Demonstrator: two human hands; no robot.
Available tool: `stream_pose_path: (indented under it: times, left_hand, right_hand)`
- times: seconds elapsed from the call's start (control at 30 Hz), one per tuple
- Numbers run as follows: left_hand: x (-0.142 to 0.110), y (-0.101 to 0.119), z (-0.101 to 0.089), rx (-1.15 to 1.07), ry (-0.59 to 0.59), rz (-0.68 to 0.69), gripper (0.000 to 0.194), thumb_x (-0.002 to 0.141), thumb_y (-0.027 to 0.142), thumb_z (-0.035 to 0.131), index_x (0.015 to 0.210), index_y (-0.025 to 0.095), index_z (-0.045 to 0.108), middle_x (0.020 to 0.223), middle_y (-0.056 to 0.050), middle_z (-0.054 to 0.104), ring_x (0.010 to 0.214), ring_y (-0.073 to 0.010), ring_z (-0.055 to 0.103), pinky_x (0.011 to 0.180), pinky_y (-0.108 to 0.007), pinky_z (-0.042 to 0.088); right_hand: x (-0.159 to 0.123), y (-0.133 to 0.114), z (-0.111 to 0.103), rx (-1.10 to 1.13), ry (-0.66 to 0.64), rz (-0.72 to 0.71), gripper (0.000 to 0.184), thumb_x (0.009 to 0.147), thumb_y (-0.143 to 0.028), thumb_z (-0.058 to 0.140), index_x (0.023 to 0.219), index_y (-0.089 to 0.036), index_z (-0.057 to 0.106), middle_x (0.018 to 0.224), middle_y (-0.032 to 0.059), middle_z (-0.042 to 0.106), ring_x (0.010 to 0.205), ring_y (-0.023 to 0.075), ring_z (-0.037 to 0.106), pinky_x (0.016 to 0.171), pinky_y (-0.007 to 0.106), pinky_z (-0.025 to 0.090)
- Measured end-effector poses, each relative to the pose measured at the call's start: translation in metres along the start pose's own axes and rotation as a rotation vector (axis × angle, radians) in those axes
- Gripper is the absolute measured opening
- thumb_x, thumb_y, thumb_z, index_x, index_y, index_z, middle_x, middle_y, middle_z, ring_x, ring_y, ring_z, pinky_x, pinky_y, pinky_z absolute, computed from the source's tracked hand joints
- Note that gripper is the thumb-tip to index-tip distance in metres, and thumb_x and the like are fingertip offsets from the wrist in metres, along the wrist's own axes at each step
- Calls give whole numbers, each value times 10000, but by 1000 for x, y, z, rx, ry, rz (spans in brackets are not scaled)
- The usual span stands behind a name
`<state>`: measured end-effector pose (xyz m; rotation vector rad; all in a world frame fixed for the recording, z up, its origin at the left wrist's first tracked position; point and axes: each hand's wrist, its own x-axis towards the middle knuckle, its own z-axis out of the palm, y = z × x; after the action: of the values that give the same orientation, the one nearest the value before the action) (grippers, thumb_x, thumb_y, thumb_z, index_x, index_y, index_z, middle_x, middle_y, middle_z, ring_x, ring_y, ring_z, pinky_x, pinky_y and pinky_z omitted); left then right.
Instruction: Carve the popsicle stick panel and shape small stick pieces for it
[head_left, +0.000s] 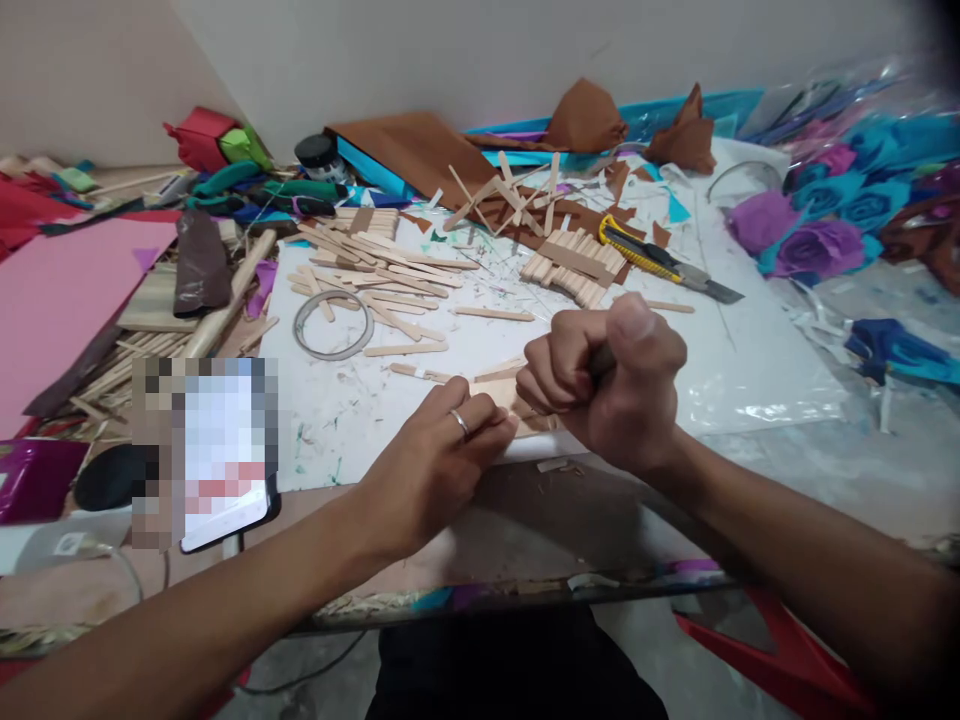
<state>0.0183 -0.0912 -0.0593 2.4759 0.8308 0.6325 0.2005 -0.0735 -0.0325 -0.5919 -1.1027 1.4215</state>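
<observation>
My left hand, with a ring on one finger, is closed in a pinch at the front of the white sheet. What its fingertips hold is hidden. My right hand makes a fist just to the right, thumb on top. A small dark bit of something shows inside that fist, too little to name. Between and behind the hands lie a pale flat wooden piece and a craft stick with a white band, both partly covered.
Loose craft sticks, a tape roll, a bundle of sticks and a yellow utility knife with its blade out lie beyond. A phone stands at left. Paper flowers lie at right.
</observation>
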Motion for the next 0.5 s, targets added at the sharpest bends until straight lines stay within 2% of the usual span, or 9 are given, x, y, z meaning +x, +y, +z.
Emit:
stream_pose_path:
  times: [0.1,0.17,0.3,0.5]
  left_hand:
    - [5,6,-3,-154,12,-274,291,1070,244,487,868,145,672,906,-55,615,847,-171,479,779,-332,423]
    - [7,8,-4,-205,5,-332,298,1060,262,511,832,150,667,904,-56,604,858,-175,485,798,-344,422]
    - [8,8,-2,-225,7,-353,299,1049,268,519,811,164,667,903,-51,589,857,-179,481,801,-355,415]
    - [3,5,4,-204,73,-314,318,1056,307,488,813,187,656,882,-43,567,857,-187,484,776,-356,409]
  right_hand:
    - [-3,2,2,-33,27,10,639,946,-609,607,514,-211,355,472,-56,265,415,81,228,423,275,181]
    - [-3,2,2,-66,55,17,625,928,-593,640,510,-215,369,465,-54,267,416,86,227,412,276,182]
    - [0,3,4,-162,146,-30,653,891,-607,688,484,-218,357,440,-57,231,392,82,224,390,274,176]
    - [1,9,15,-207,255,-176,652,969,-574,600,508,-204,325,444,-34,252,410,85,220,410,288,162]
